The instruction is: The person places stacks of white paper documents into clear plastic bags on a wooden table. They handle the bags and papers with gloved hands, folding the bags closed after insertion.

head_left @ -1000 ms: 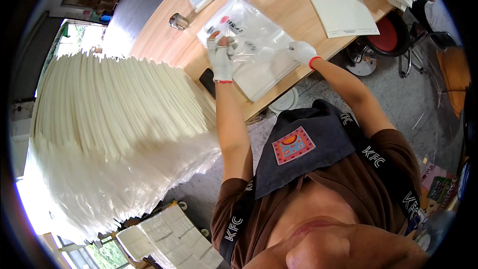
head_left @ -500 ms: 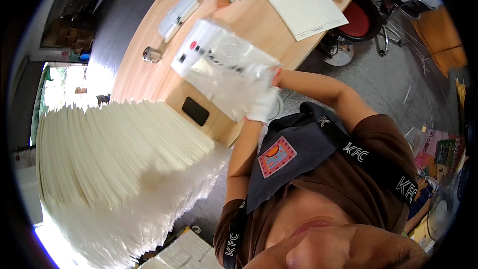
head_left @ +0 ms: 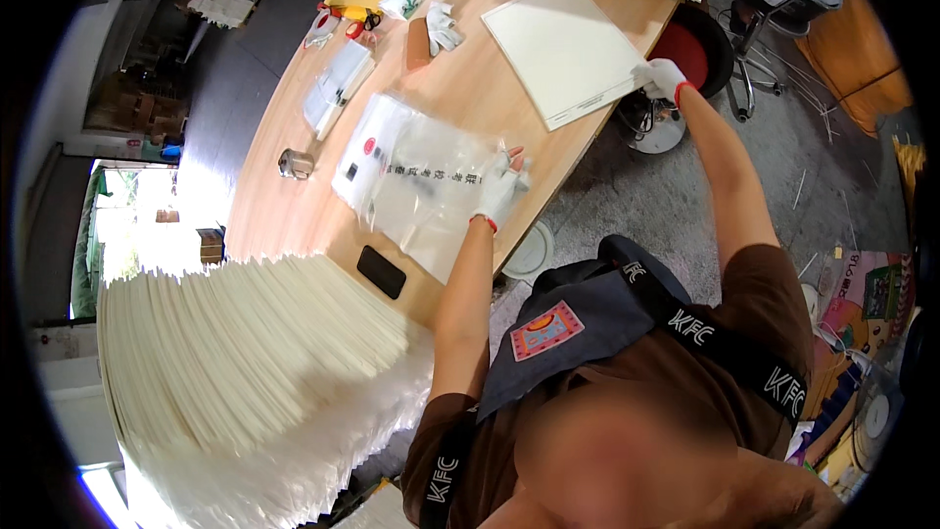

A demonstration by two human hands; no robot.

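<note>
Head camera view, with clock positions taken from the middle of the frame: a pale wooden desk (head_left: 264, 206) with a curved far edge is seen from above. Close to the centre, toward 10 o'clock, a clear plastic bag (head_left: 399, 198) printed with dark characters and a red dot is laid flat near the desk's edge. Its right-hand side is touched by the white-gloved left hand (head_left: 501, 188), whose fingers are partly spread; whether any film is pinched cannot be told. At 2 o'clock, the white-gloved right hand (head_left: 666, 80) is placed at the right-hand corner of a cream sheet (head_left: 563, 54), which is laid out at 1 o'clock; its fingers are bent at that corner, though a firm grip cannot be confirmed. A black phone (head_left: 381, 272) is set at 8 o'clock, just beside the bag, and a metal cup (head_left: 295, 165) at 10. Toward 12, a loose white glove (head_left: 444, 27) is seen against a brown object (head_left: 418, 44). Farther out at 8 o'clock, much of the frame is filled by a tall stack of cream sheets (head_left: 255, 333), with clear plastic along its near side.
</note>
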